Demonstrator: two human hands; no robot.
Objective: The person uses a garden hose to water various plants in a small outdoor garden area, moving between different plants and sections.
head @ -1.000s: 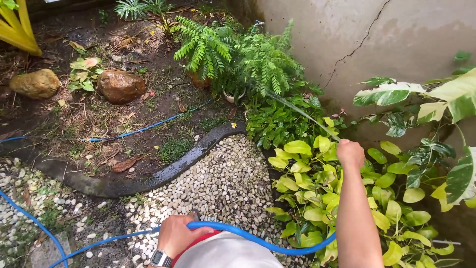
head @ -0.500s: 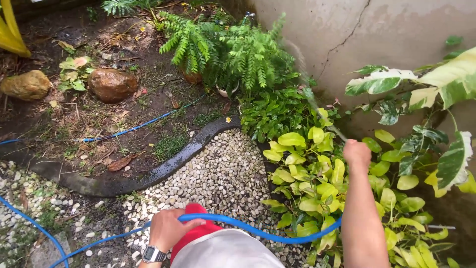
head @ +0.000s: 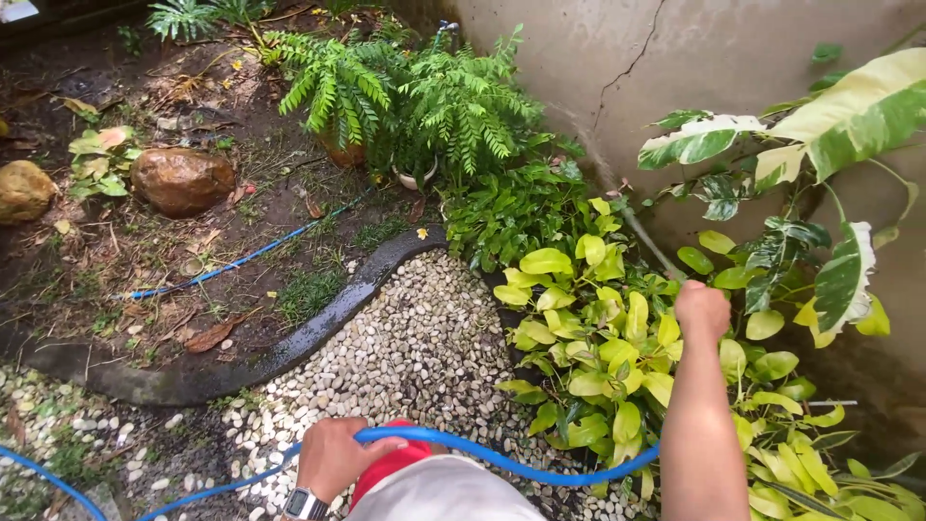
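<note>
Presently, blue hose (head: 502,455) runs across bottom of frame, from approx. 7 o'clock up through L hand (head: 333,455), arcing over person's red-and-white clothing (head: 424,482), then dipping into foliage at approx. 5 o'clock toward R arm. L hand: fingers curled around hose, closed grip, wristwatch (head: 309,504) on wrist. R hand (head: 702,311): at approx. 3 o'clock, arm extended fwd, fist closed; what it grips is hidden by the fist, cannot tell for sure. Thin water jet (head: 644,239) leaves the fist toward 11 o'clock, ending low on cracked concrete wall (head: 733,58).

Surroundings, working outward:
- Yellow-green leafy plant (head: 588,338) directly under R arm, center-right.
- Large variegated leaves (head: 849,125) at 2 o'clock, against wall.
- Dark green shrub (head: 511,207) just above yellow-green plant; ferns (head: 405,96) at 12 o'clock, w/ a pot (head: 415,178) at base.
- White pebble bed (head: 424,338) at center, bounded by curved dark edging (head: 318,323) running 9 o'clock to center.
- Beyond edging: soil bed w/ second length of blue hose (head: 241,259) lying on ground at 10 o'clock.
- Brown wet rock (head: 181,180) at 10 o'clock; yellowish rock (head: 21,191) at 9 o'clock, frame edge.
</note>
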